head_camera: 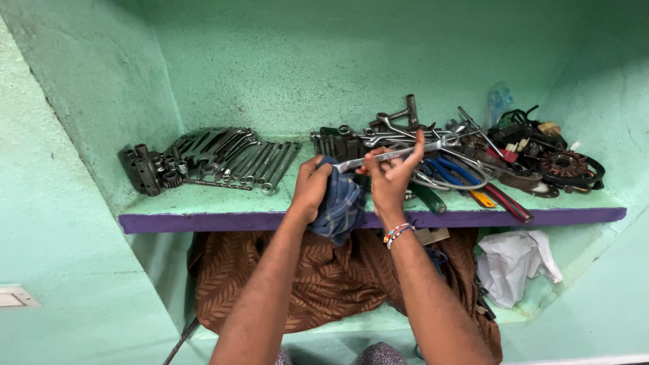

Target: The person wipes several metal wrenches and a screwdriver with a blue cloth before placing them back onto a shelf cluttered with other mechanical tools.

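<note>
My left hand (311, 189) grips a blue checked cloth (340, 206) bunched around one end of a silver wrench (389, 157). The wrench runs right and slightly upward, and my right hand (392, 176) pinches its shaft with the index finger raised. A beaded bracelet (397, 233) sits on my right wrist. Both hands hover over the front of a green shelf with a purple edge (203, 222).
Wrenches laid in a neat row (243, 161) and dark sockets (145, 169) lie at the shelf's left. A jumbled heap of tools, pliers and wires (487, 159) fills the right. Below hang a brown patterned cloth (324, 277) and crumpled white plastic (514, 263).
</note>
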